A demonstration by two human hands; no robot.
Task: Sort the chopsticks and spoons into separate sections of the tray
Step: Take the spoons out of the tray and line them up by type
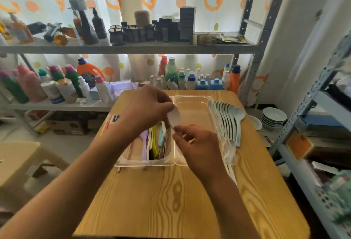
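I'm pinching a white spoon (173, 118) with both my left hand (146, 105) and right hand (197, 143) over the tray (191, 99), and fumbling the handoff could be dropping it among the chopsticks (152, 140).

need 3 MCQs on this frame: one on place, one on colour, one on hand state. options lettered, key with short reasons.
1. Where does the row of pale spoons lie?
A. in the tray's left section
B. along the right edge of the clear tray
C. on the shelf behind

2. What colour is the spoon held between the hands?
A. white
B. orange
C. black

3. What is the right hand doing?
A. lying flat on the table
B. hanging idle
C. pinching the lower end of the white spoon

Key:
1 B: the spoons are fanned along the tray's right side, over the wooden table.
2 A: it shows white against the tray.
3 C: its fingertips close on the spoon's lower end, while the left hand grips the upper end.
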